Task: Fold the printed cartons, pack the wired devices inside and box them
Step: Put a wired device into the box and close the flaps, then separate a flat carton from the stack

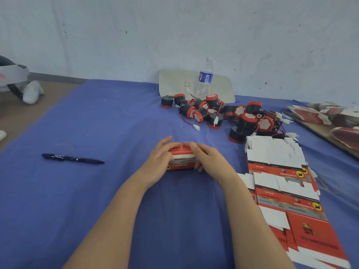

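Note:
A small red, white and grey printed carton (181,159) stands on the blue cloth in the middle. My left hand (158,162) grips its left side, and my right hand (208,161) grips its right side, fingertips of both over its top flap. Flat unfolded cartons (281,183) lie in an overlapping row to the right. Behind them sits a heap of black-and-red round wired devices (213,111) with red-black leads and white plugs.
A black marker pen (72,158) lies on the blue cloth (97,200) to the left. A water bottle (205,78) stands at the back against a white card. More flat cartons (330,115) are stacked at the far right. A white headset rests at the far left.

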Motion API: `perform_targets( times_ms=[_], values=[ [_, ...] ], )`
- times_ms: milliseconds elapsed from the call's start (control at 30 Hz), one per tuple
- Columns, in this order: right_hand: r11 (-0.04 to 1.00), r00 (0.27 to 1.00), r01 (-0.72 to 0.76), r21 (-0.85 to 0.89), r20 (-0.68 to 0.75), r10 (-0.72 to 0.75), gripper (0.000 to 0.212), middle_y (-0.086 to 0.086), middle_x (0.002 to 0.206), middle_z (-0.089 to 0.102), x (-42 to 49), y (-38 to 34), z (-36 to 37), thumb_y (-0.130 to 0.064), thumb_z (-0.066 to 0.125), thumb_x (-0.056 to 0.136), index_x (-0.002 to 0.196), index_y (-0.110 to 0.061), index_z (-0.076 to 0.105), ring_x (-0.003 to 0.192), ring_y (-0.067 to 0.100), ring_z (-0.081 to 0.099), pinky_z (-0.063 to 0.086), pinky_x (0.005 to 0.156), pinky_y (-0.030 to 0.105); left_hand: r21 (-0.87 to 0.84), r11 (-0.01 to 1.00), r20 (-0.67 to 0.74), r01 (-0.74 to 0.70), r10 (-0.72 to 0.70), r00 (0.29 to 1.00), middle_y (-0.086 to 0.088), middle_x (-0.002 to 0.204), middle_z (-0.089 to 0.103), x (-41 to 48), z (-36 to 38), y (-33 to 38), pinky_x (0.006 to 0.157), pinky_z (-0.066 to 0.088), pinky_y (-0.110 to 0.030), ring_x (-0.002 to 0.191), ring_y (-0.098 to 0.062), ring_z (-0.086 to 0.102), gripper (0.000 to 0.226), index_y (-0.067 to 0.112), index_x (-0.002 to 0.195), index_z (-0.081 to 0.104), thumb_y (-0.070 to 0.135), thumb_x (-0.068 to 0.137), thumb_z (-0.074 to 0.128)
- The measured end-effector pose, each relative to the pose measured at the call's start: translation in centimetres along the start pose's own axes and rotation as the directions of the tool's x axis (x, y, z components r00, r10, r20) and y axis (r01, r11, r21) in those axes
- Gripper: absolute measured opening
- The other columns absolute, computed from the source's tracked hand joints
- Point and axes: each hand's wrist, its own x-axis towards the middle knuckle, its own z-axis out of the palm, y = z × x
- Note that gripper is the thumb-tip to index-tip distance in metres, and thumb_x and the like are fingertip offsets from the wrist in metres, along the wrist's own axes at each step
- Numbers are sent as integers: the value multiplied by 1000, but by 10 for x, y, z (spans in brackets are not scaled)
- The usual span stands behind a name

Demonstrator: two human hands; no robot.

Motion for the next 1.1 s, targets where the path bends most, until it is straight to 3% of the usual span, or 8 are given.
perform_targets(
  times_ms=[133,267,333,500,700,800,900,1100],
  values=[
    [983,990,-141,116,40,138,27,-4,94,58,-1,-6,1,-34,50,98,124,-34,57,63,9,53,51,59,20,-155,978,-71,138,-150,986,17,158,11,-1,3,8,76,35,-9,130,-2,32,37,36,136,45,30,100,40],
    [910,962,-273,312,104,253,35,4,100,61,-2,-10,6,-26,53,98,132,-19,48,53,9,59,52,56,21,63,988,-52,140,-137,989,6,161,-2,1,0,1,115,17,-22,147,-10,9,57,31,153,4,26,104,33],
    [875,957,-288,389,143,252,31,6,105,62,-5,-11,10,-19,52,99,129,-15,51,57,10,63,54,59,23,71,974,-71,214,-209,975,3,161,0,2,-1,-2,117,15,-29,147,-13,11,67,25,152,-9,27,103,36],
    [866,948,-314,390,76,310,23,5,102,67,-10,-20,21,-19,45,99,117,-24,57,67,13,68,56,60,23,22,956,-239,291,-278,930,-12,134,49,0,19,10,96,40,-33,117,-24,50,34,7,131,42,20,101,34],
    [932,945,37,360,-315,84,45,2,125,59,-43,-39,-3,-35,40,102,146,-33,32,88,15,64,55,76,27,-278,958,-290,-64,-21,957,2,151,36,-8,51,72,114,32,-37,135,-14,40,46,28,149,27,26,104,35],
    [920,740,277,277,-672,-20,32,5,130,58,-83,-58,-71,-27,45,101,133,-26,42,112,15,59,50,95,38,-350,903,-190,-249,191,963,-1,134,54,-9,101,137,105,44,-44,123,-16,54,38,28,139,40,23,102,43],
    [938,515,295,184,-857,7,22,5,114,65,-150,-69,-153,-30,52,97,118,-26,48,93,9,62,51,81,29,-471,842,-42,-264,277,960,-11,125,61,-17,177,205,100,48,-47,114,-23,60,33,19,132,47,23,100,47],
    [985,41,-172,13,-999,20,36,-6,100,60,-314,-51,-263,-38,45,99,123,-13,53,96,14,57,38,73,23,-458,860,312,-224,392,866,-6,118,63,-94,345,294,100,45,-37,112,-24,59,33,11,127,50,29,100,46]
  ],
)
